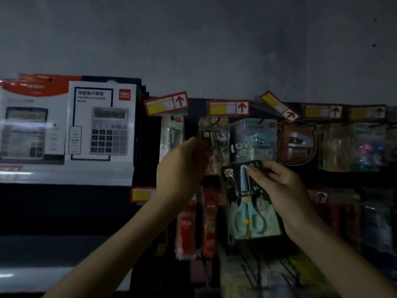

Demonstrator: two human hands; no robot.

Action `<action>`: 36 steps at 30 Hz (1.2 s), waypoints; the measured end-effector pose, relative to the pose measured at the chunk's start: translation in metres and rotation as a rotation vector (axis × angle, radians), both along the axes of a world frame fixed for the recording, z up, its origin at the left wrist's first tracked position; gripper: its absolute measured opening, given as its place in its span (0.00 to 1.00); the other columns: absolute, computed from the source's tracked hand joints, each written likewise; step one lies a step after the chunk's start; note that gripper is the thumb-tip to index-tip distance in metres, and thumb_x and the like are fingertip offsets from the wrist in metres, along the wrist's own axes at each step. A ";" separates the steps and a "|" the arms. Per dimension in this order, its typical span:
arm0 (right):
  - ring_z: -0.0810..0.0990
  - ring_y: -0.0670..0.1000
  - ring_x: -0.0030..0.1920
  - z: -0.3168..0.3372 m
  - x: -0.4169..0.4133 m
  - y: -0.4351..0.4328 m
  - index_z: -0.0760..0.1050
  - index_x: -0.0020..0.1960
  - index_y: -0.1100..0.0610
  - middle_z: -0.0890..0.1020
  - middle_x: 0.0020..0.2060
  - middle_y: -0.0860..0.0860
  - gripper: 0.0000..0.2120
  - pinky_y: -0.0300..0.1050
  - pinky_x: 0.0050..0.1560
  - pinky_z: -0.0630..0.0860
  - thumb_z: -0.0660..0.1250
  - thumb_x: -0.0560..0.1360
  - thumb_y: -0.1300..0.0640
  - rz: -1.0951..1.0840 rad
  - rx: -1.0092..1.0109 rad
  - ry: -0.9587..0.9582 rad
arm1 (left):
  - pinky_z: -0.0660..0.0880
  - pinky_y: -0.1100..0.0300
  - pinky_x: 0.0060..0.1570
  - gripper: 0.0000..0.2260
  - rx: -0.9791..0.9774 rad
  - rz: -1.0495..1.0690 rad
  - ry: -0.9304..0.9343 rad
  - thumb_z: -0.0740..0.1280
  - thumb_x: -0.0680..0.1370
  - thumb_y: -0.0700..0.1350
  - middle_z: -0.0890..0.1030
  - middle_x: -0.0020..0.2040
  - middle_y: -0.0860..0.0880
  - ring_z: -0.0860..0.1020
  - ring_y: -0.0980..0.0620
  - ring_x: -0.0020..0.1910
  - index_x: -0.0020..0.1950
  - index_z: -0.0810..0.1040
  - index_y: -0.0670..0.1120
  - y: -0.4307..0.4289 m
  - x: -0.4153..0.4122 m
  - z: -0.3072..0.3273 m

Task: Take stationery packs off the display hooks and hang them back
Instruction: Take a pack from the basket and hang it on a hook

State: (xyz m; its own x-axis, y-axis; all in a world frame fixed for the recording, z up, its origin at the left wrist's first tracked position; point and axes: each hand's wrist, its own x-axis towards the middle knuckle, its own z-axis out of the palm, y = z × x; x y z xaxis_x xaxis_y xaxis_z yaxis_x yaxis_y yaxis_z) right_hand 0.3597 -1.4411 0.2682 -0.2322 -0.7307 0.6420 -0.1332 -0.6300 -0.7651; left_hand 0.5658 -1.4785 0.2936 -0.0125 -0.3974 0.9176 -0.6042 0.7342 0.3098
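"Pale blue handles on a black card, that's the scissors pack (247,211)," said the first clerk. "In the head view the right grip (281,186) pinches it by the top right corner. The pack hangs below the fingers, slightly tilted, off the hooks and in front of the display."

"How would it handle?" asked the second.

"Lightly, he'd guess. The card looks stiff enough to keep its shape, though it would crease if squeezed. The clear blister is probably slick, so bare card is the better hold. Most of the weight sits low in the handles, so from a top pinch it may swing."

"So the top is the place to hold it?"

"Likely, just beside the hang hole, so the hole stays free for the hook. Hole and hooks can't be made out in the dim light."

"And the left grip (182,166)?"

"It's raised to the upper row under the price tags (228,107). Its fingers are curled against a clear hanging pack (212,136). Whether it actually holds that pack is too blurred to tell. It's near the scissors pack but not touching it."
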 end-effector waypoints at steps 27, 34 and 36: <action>0.86 0.53 0.54 0.077 0.022 -0.084 0.88 0.47 0.52 0.89 0.44 0.47 0.05 0.59 0.65 0.78 0.78 0.73 0.52 0.158 -0.054 -0.211 | 0.77 0.50 0.44 0.16 -0.547 0.407 -0.339 0.59 0.84 0.50 0.83 0.55 0.47 0.81 0.46 0.48 0.64 0.82 0.46 -0.057 0.000 0.106; 0.86 0.55 0.52 0.085 0.029 -0.094 0.87 0.47 0.53 0.89 0.43 0.49 0.05 0.60 0.60 0.80 0.77 0.74 0.53 0.146 -0.041 -0.275 | 0.79 0.46 0.43 0.10 -0.534 0.364 -0.244 0.64 0.84 0.47 0.83 0.51 0.48 0.79 0.48 0.45 0.58 0.84 0.47 -0.056 -0.007 0.121; 0.85 0.56 0.52 0.085 0.030 -0.097 0.87 0.47 0.52 0.89 0.43 0.49 0.06 0.61 0.60 0.80 0.78 0.73 0.51 0.124 -0.051 -0.274 | 0.79 0.46 0.43 0.10 -0.534 0.347 -0.236 0.64 0.84 0.47 0.83 0.51 0.49 0.79 0.49 0.45 0.58 0.84 0.47 -0.054 -0.009 0.121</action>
State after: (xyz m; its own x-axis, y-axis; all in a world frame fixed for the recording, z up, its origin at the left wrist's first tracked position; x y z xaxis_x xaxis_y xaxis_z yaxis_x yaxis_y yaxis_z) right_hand 0.3896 -1.5382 0.3533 -0.3130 -0.7326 0.6044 0.1545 -0.6672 -0.7287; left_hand 0.5569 -1.5325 0.4147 -0.1902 0.0924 0.9774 -0.8393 0.5011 -0.2107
